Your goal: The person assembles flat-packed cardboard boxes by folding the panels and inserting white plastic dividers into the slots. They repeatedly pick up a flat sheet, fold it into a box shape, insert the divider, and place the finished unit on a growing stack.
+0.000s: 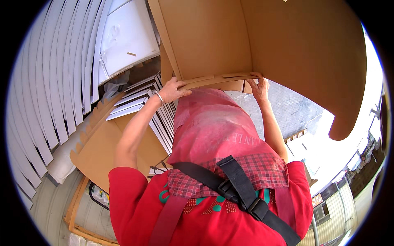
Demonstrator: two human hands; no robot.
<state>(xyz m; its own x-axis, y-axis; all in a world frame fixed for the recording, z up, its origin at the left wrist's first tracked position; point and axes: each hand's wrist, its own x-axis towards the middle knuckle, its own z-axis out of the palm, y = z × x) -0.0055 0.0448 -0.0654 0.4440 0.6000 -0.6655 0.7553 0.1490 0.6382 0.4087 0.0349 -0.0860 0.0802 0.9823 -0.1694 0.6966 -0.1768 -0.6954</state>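
Observation:
A large brown cardboard box [213,37] stands open in front of me, its right flap [312,61] spreading wide to the right. My left hand [174,89] grips the left end of the box's near folded edge [217,80], thumb on the near side. At the right end of that same edge, my right hand [259,87] pinches the cardboard between thumb and fingers. The edge runs across just beyond my red apron [217,119]. Some fingers of both hands are hidden by the cardboard.
To the left, long white panels [61,74] stand in a row. Beside my left arm, white strips [162,123] rest by another cardboard box [98,160]. A white-topped surface [129,37] lies at the upper left. Grey paving [283,106] shows beyond my right arm.

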